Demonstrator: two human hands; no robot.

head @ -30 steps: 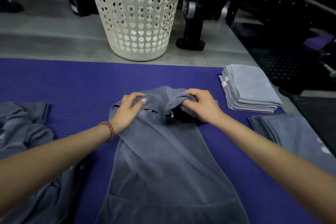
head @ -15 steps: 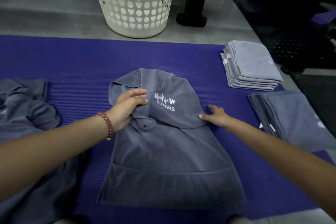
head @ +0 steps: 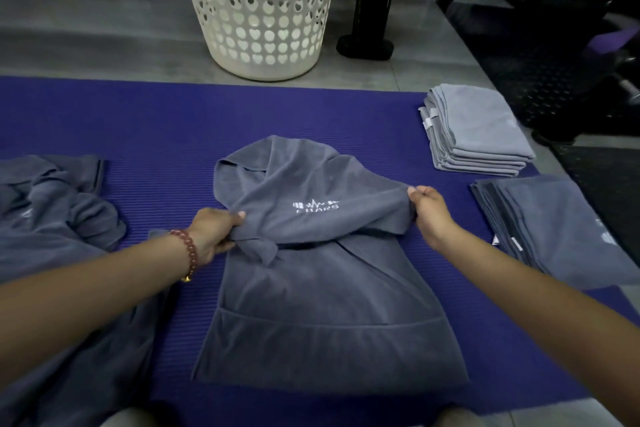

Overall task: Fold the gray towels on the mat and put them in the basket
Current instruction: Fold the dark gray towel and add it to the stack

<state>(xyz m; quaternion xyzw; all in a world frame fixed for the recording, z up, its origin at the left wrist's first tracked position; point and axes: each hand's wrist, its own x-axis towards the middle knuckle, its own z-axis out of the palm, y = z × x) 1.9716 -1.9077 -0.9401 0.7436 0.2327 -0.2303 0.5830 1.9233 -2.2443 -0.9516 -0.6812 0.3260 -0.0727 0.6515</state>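
A gray towel (head: 322, 305) with a white logo lies in the middle of the purple mat (head: 145, 121), its far part folded back toward me. My left hand (head: 214, 236), with a bead bracelet on the wrist, pinches the left corner of the folded flap. My right hand (head: 429, 211) pinches the flap's right corner and lifts it slightly. The white basket (head: 259, 7) with heart-shaped holes stands on the floor beyond the mat.
A crumpled heap of gray towels (head: 52, 218) lies at the left. At the right sit a stack of folded light gray towels (head: 474, 132) and a stack of darker ones (head: 554, 229). Black gym equipment (head: 367, 28) stands behind the basket.
The far end of the towel came toward me and now lies logo side up. Both hands moved apart to the flap's corners and took hold of them. The camera tilted downward.
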